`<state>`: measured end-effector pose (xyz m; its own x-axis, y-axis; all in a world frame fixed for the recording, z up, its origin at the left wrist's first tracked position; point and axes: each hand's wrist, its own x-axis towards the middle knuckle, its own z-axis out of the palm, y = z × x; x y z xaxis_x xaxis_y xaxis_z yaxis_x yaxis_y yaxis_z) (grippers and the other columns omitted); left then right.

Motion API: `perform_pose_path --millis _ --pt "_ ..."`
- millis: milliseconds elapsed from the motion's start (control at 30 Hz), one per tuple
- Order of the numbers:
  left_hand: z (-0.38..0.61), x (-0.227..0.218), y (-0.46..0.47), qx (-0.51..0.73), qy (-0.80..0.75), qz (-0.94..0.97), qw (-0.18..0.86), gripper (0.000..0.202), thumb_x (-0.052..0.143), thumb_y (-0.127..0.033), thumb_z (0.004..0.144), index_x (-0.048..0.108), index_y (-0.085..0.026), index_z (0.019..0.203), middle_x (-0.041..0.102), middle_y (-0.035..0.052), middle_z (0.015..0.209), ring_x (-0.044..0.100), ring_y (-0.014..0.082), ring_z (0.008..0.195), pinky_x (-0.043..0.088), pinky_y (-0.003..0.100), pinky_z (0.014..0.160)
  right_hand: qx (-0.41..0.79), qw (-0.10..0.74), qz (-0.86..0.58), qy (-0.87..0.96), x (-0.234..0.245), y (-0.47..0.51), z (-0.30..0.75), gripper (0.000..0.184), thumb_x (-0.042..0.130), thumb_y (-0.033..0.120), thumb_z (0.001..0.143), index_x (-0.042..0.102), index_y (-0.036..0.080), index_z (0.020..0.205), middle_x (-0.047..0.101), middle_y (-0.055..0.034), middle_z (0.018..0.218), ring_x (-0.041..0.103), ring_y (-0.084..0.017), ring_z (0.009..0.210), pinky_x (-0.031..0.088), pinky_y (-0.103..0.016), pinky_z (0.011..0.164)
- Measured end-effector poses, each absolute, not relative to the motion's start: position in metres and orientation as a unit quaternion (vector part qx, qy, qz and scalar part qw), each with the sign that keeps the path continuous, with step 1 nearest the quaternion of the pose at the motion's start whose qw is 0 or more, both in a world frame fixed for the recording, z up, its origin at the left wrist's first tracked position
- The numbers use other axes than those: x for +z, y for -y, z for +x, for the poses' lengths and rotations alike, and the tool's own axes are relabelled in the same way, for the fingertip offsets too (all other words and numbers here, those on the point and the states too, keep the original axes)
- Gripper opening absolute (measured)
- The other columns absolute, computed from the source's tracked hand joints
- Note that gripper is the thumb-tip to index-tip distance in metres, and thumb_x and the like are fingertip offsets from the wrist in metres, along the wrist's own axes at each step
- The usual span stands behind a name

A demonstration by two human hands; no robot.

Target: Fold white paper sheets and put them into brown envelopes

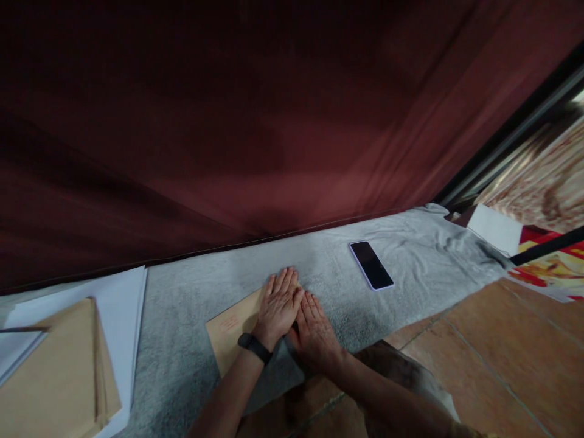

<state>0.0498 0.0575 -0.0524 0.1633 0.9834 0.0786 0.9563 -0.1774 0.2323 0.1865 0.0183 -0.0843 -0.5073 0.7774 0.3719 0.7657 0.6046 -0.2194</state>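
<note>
A brown paper envelope (228, 325) with faint red print lies on the grey cloth (177, 328). My left hand (279, 304), with a dark band on its wrist, rests flat on the envelope's right part, fingers stretched out. Beside it, my right hand (316, 328) lies palm down along the envelope's right edge, its fingers straight and close together. The two hands touch near the left thumb. Both cover much of the envelope's right side, so that part is hidden. Neither hand grips anything.
To the right lies a phone (371, 265) with a dark screen. At the left, brown envelopes (59, 371) sit on white paper sheets (121, 310). A dark red curtain (292, 140) hangs behind the cloth. Tiled floor (493, 340) and a colourful printed sheet (552, 267) are at the right.
</note>
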Motion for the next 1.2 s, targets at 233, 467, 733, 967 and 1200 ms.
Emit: perform_pose_path --millis 233,467,733,967,1200 --pt "0.053 -0.057 -0.057 0.079 -0.675 0.731 0.063 0.058 0.02 -0.035 0.103 0.029 -0.017 0.158 0.03 0.0029 0.165 0.021 0.0177 0.155 0.011 0.045 0.128 -0.01 0.217 -0.432 0.875 -0.085 -0.011 0.192 0.064 0.05 0.035 0.095 0.045 -0.003 0.146 0.048 -0.0259 0.151 0.04 -0.034 0.145 0.039 -0.05 0.118" --pt "0.059 -0.055 -0.059 0.089 -0.704 0.702 0.056 0.056 0.024 -0.03 0.102 0.034 -0.019 0.157 0.034 0.0044 0.164 0.026 0.0219 0.153 0.016 0.047 0.126 -0.006 0.192 -0.408 0.892 -0.079 -0.005 0.204 0.069 0.052 0.037 0.096 0.037 -0.001 0.152 0.037 -0.0245 0.158 0.033 -0.034 0.148 0.036 -0.049 0.12" --pt "0.066 -0.032 -0.074 0.148 -0.737 0.656 0.069 0.037 0.038 -0.03 0.101 0.063 -0.019 0.126 0.063 0.0121 0.135 0.053 0.0279 0.128 0.036 0.044 0.11 0.09 0.193 -0.43 0.877 -0.067 -0.013 0.202 0.063 0.057 0.032 0.093 0.046 0.003 0.148 0.044 -0.0221 0.155 0.041 -0.033 0.144 0.038 -0.049 0.118" --pt "0.056 -0.023 -0.096 0.17 -0.768 0.607 0.111 0.025 0.063 -0.025 0.087 0.065 -0.015 0.11 0.066 0.0153 0.116 0.057 0.0302 0.113 0.043 0.041 0.094 0.265 0.249 -0.422 0.83 -0.041 -0.036 0.213 0.043 0.049 0.013 0.091 0.064 0.017 0.131 0.062 -0.0117 0.141 0.057 -0.024 0.131 0.043 -0.042 0.114" --pt "0.048 0.017 -0.104 0.203 -0.699 0.643 0.239 0.01 0.063 -0.016 0.083 0.067 -0.018 0.074 0.068 0.0 0.074 0.063 0.0148 0.073 0.042 0.024 0.067 0.566 0.377 -0.464 0.569 -0.039 -0.079 0.23 0.028 0.062 0.041 0.088 0.073 0.021 0.106 0.074 -0.0107 0.113 0.067 -0.029 0.108 0.05 -0.043 0.099"
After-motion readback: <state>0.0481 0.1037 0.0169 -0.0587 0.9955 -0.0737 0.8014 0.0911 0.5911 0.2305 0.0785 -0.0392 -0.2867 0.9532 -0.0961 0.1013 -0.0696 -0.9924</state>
